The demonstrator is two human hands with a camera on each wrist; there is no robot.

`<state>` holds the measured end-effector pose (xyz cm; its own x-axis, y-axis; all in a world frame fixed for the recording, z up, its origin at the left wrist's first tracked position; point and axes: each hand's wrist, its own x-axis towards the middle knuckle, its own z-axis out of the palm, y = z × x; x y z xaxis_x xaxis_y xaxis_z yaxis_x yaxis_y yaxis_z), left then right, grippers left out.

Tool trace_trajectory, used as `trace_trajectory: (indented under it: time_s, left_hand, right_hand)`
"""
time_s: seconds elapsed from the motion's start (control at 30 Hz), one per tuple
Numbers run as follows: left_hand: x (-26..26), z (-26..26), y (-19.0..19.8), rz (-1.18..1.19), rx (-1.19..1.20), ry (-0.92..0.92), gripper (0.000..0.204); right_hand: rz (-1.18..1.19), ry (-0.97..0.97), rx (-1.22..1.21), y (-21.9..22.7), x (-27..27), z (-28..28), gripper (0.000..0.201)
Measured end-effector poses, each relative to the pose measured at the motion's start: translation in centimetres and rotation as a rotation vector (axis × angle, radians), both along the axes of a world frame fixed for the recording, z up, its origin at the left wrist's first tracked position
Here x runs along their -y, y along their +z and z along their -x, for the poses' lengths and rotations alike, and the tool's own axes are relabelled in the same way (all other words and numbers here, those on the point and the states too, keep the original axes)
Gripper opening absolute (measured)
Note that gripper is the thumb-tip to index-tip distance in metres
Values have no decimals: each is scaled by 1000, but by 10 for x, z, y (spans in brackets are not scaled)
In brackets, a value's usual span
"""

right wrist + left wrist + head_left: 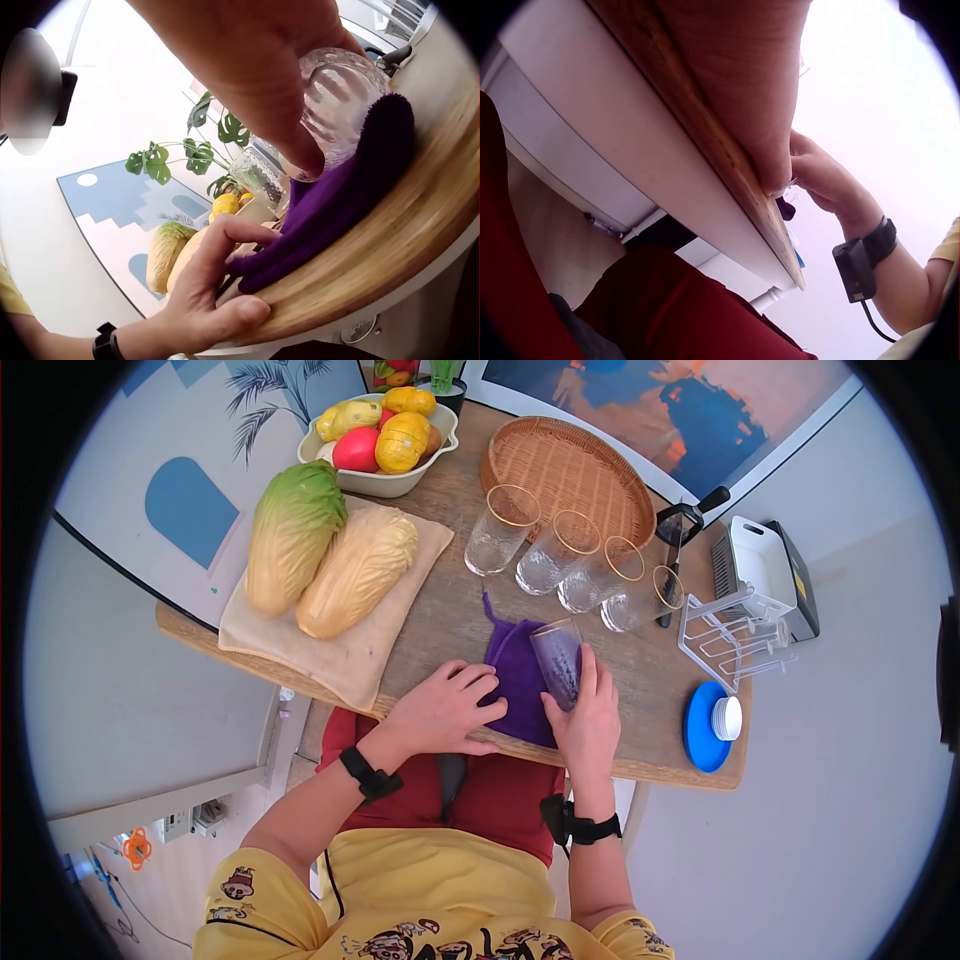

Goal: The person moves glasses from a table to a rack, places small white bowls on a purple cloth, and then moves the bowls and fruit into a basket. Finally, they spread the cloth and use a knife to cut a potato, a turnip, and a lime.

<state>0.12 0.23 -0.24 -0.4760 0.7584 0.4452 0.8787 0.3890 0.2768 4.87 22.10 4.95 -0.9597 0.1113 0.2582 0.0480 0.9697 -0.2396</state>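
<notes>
A purple cloth (pixel 512 695) with a thin tail at its far end lies at the table's front edge. My right hand (pixel 588 725) grips a clear drinking glass (pixel 556 660) with a gold rim, its fingers on the right side and thumb on the left. The glass leans over the cloth, and in the right wrist view its thick ribbed base (pixel 341 90) faces the camera. My left hand (pixel 445 705) touches the cloth's left edge with bent, relaxed fingers, the thumb apart from them. Its fingertips are out of sight in the left wrist view.
Several matching glasses (pixel 497 535) stand in a row before a round wicker tray (pixel 570 465). Two cabbages (pixel 360 575) lie on a beige mat (pixel 395 630), with a fruit bowl (pixel 390 482) behind. A wire rack (pixel 715 635) and a blue plate (pixel 703 735) are on the right.
</notes>
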Motion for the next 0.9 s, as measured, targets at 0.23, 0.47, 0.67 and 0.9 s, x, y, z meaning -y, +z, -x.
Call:
trace_trajectory:
  time_s: [0.23,0.47,0.67,0.9]
  left_hand:
    - [1,0,1,7,9,9,55]
    - [1,0,1,27,5,-3,59]
    - [0,0,0,14,-2,-1,59]
    - [1,0,3,18,1,-1,56]
  right_hand:
    - [240,133,72,2,28,-15,88]
    - [192,0,41,-5,-6,4,84]
    - [211,35,69,1,-7,-1,83]
    - [299,107,159,4,20,-21,86]
